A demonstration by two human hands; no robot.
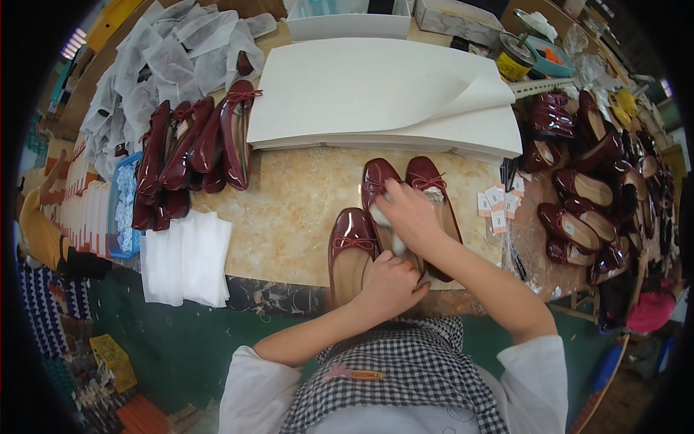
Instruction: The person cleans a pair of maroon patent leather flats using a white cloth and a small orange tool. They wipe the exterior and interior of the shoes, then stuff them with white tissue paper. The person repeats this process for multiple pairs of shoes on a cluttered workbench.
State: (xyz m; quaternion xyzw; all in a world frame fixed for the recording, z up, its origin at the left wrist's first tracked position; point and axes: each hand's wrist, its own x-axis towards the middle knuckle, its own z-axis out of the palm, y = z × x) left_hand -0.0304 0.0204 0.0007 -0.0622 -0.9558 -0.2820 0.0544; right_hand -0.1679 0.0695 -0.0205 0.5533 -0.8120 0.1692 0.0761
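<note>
Three glossy dark-red ballet flats with bows lie in front of me, toes pointing away: a left shoe (353, 235), a middle shoe (379, 171) and a right shoe (448, 217). My right hand (410, 215) reaches into the middle shoe's opening, its fingers closed on a white wad (379, 215) that looks like soft paper. Near that shoe's heel my left hand (392, 284) is closed, gripping its back end; the heel itself is hidden. Something white also shows inside the right shoe's toe.
A large stack of white sheets (376, 90) lies behind the shoes. More dark-red flats stand at left (206, 141) and in a pile at right (575, 224). White tissue (186, 260) overhangs the front edge. Small tags (495, 202) lie right; crumpled wrapping (166, 61) lies far left.
</note>
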